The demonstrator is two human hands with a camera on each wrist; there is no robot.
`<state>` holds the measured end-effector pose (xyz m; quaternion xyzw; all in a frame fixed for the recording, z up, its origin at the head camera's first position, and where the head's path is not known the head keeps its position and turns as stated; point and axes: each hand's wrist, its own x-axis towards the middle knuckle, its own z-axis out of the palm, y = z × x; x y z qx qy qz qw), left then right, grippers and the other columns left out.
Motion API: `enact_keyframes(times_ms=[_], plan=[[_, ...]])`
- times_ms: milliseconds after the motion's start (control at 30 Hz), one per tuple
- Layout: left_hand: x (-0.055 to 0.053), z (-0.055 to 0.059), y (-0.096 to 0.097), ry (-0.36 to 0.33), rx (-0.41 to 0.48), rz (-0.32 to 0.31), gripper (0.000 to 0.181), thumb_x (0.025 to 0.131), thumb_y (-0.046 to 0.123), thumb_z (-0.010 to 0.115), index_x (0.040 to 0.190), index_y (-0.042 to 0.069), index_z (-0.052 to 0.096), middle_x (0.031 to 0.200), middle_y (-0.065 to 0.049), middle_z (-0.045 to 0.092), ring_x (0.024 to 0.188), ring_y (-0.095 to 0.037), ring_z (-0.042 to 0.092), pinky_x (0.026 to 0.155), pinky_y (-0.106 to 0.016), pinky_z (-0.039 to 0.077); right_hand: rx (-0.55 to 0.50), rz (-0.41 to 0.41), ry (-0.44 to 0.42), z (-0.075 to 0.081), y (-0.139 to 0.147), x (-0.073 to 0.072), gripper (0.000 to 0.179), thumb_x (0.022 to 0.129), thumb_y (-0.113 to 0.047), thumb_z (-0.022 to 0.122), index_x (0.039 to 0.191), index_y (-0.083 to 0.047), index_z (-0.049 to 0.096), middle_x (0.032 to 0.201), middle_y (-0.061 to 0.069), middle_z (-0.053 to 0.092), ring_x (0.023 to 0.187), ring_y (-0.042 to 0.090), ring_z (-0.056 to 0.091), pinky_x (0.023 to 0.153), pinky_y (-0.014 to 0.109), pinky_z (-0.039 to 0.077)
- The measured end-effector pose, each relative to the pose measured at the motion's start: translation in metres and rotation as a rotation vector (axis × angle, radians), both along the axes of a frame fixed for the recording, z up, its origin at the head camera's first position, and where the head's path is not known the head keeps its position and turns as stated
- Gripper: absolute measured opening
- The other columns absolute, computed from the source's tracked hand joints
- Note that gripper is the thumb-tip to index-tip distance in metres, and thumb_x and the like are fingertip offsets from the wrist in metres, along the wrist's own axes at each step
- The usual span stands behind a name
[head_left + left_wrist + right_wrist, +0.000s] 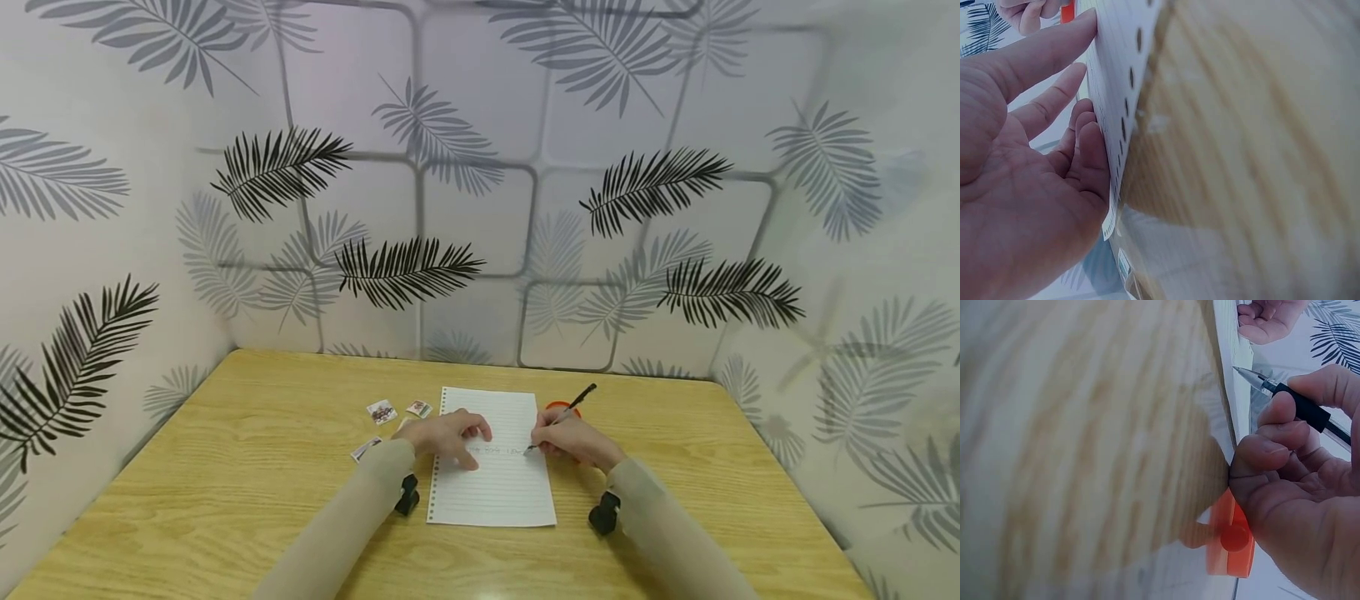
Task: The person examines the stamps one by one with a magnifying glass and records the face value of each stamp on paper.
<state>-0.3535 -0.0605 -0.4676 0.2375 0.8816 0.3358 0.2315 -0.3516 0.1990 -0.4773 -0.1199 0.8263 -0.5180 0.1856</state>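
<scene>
A sheet of lined paper (491, 492) with punched holes down its left edge lies on the table. Handwriting runs in a line across its middle. My left hand (452, 435) rests on the sheet's left part, fingers spread and loosely bent; in the left wrist view the fingertips (1088, 22) touch the paper beside the holes. My right hand (573, 439) pinches a black pen (1302, 407) by its dark grip, at the sheet's right edge. The pen's tip points down at the end of the written line, and its upper end leans up and right.
Behind my right hand lies an orange-red round object (562, 406), partly hidden; the right wrist view shows its orange side (1229, 550). Small picture cards (382, 412) lie left of the paper on the wooden table (225, 467). A leaf-patterned wall covering (480, 208) stands behind.
</scene>
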Motion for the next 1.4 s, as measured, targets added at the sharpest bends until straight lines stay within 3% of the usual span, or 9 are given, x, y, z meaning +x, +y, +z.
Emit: enact_keyframes(times_ms=[367,567,767,900,1067,1300,1400], plan=[[0.001,-0.001,-0.001,-0.011,-0.002,0.011,0.039,0.08,0.008,0.08,0.111,0.021,0.061,0.121,-0.004,0.049,0.115,-0.023,0.043,0.106,-0.045,0.034,-0.075,-0.057,-0.03,-0.001,0.0,0.0,0.017,0.085,-0.007,0.059,0.071,-0.012,0.052,0.065,0.0,0.054,0.058,0.011,0.042,0.055,0.023,0.033],[0.001,0.0,-0.001,-0.007,0.007,0.003,0.039,0.08,0.007,0.08,0.111,0.02,0.061,0.12,-0.004,0.049,0.114,-0.023,0.043,0.105,-0.045,0.035,-0.149,-0.097,-0.045,-0.002,0.003,0.002,0.009,0.094,-0.014,0.06,0.09,-0.008,0.057,0.076,0.002,0.06,0.064,0.011,0.048,0.059,0.023,0.041],[0.0,0.001,-0.001,-0.001,-0.005,0.002,0.039,0.079,0.008,0.08,0.111,0.02,0.061,0.12,-0.004,0.049,0.114,-0.022,0.043,0.104,-0.045,0.035,-0.085,-0.024,0.027,0.001,0.008,0.003,0.031,0.1,-0.033,0.057,0.111,-0.004,0.055,0.089,0.005,0.063,0.071,0.014,0.051,0.066,0.025,0.046],[0.0,0.002,0.0,0.009,-0.007,-0.006,0.039,0.079,0.007,0.08,0.112,0.019,0.061,0.119,-0.004,0.049,0.113,-0.022,0.043,0.104,-0.044,0.035,-0.036,0.021,0.091,0.004,0.009,0.005,0.037,0.102,-0.037,0.051,0.113,-0.002,0.056,0.081,0.003,0.055,0.064,0.016,0.044,0.054,0.025,0.038],[0.001,0.002,0.003,0.002,-0.003,-0.014,0.039,0.079,0.007,0.08,0.112,0.019,0.061,0.12,-0.004,0.049,0.115,-0.023,0.044,0.105,-0.045,0.035,0.007,0.061,0.111,0.004,0.013,0.007,0.038,0.103,-0.037,0.048,0.114,-0.001,0.054,0.073,0.005,0.046,0.052,0.015,0.032,0.044,0.026,0.026],[0.0,-0.001,0.002,0.001,-0.009,0.001,0.038,0.08,0.008,0.08,0.11,0.02,0.061,0.12,-0.004,0.049,0.115,-0.023,0.043,0.105,-0.045,0.035,0.014,0.106,0.185,0.006,0.014,0.007,0.039,0.103,-0.034,0.05,0.11,0.004,0.056,0.07,0.013,0.047,0.046,0.012,0.031,0.04,0.025,0.028],[0.0,-0.001,0.002,-0.004,-0.002,0.008,0.038,0.08,0.007,0.08,0.11,0.02,0.061,0.121,-0.004,0.049,0.115,-0.023,0.043,0.105,-0.046,0.034,0.015,0.104,0.223,0.009,0.014,0.008,0.032,0.1,-0.027,0.056,0.111,0.003,0.058,0.073,0.017,0.053,0.05,0.014,0.039,0.042,0.027,0.033]])
